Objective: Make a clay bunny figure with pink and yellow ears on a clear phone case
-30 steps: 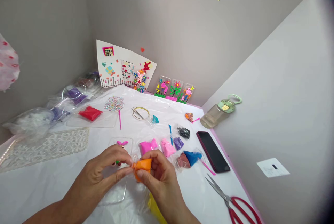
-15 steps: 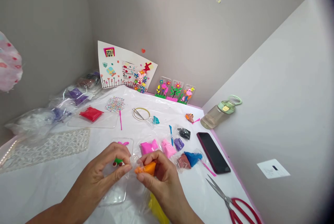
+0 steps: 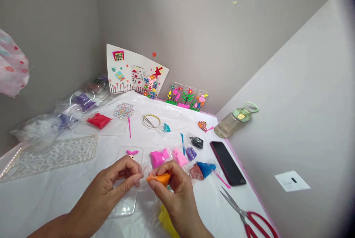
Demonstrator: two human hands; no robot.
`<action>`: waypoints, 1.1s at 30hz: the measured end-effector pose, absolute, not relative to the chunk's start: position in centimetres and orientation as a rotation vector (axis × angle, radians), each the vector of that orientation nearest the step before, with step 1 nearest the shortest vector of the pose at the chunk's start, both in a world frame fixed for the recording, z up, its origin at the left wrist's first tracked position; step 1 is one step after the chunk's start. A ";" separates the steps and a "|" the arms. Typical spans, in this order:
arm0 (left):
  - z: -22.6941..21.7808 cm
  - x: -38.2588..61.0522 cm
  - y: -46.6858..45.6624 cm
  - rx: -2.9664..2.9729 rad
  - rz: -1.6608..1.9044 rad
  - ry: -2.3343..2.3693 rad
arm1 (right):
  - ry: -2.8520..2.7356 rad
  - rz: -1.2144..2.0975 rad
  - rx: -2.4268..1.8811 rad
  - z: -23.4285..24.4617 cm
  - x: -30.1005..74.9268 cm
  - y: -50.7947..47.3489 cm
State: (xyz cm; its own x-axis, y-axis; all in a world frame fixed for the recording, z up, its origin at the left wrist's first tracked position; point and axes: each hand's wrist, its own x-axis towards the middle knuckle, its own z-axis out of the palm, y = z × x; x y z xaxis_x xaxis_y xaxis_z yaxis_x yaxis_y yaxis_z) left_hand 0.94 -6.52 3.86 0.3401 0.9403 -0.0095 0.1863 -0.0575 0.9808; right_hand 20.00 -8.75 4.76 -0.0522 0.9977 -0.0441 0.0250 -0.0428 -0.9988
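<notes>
Between the finger and thumb of my right hand (image 3: 179,193) is a bag of orange modelling clay (image 3: 163,179). My left hand (image 3: 111,184) pinches the loose clear end of that bag (image 3: 146,173). Below my left hand lies a transparent phone case (image 3: 129,207), partly covered by the hand. At its far end a small clay rabbit (image 3: 131,154) shows pink ears and the top of a pale head; the rest is hidden. A bag of yellow clay (image 3: 166,223) sits under my right wrist.
Pink clay bags (image 3: 159,157), a blue clay bag (image 3: 206,169) and a black phone (image 3: 227,164) lie beyond my right hand. Red-handled scissors (image 3: 244,214) rest at the right edge. A bottle (image 3: 233,121) stands by the wall. Lace (image 3: 55,156) lies left.
Both hands have shifted slightly right with the orange clay bag. The rabbit's head top shows more, while the green and dark-red spots are now covered by my left hand.
</notes>
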 end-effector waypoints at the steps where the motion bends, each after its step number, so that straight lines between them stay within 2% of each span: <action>1: 3.8 1.0 -6.5 1.501 0.875 1.071 | -1.237 1.280 -1.232 4.7 20.0 -8.8; 7: 3.3 0.8 -6.3 1.399 0.905 1.043 | -1.076 1.382 -1.217 5.4 21.3 -7.8; 11: 4.0 -0.9 -5.2 1.445 0.927 1.097 | -1.250 1.202 -1.321 6.3 24.3 -5.9; 16: 5.6 -3.9 -3.2 1.562 1.029 1.203 | -1.686 0.685 -1.468 8.0 27.1 -1.3; 22: 5.4 -4.7 -1.5 1.542 1.100 1.236 | -1.698 0.840 -1.437 9.0 25.3 9.5; 27: 3.1 -4.0 -1.9 1.338 1.051 1.253 | -1.616 0.832 -1.504 7.1 22.4 19.5; 33: 0.3 -4.6 -1.4 1.062 1.210 1.258 | -1.497 0.758 -1.553 4.8 19.7 27.4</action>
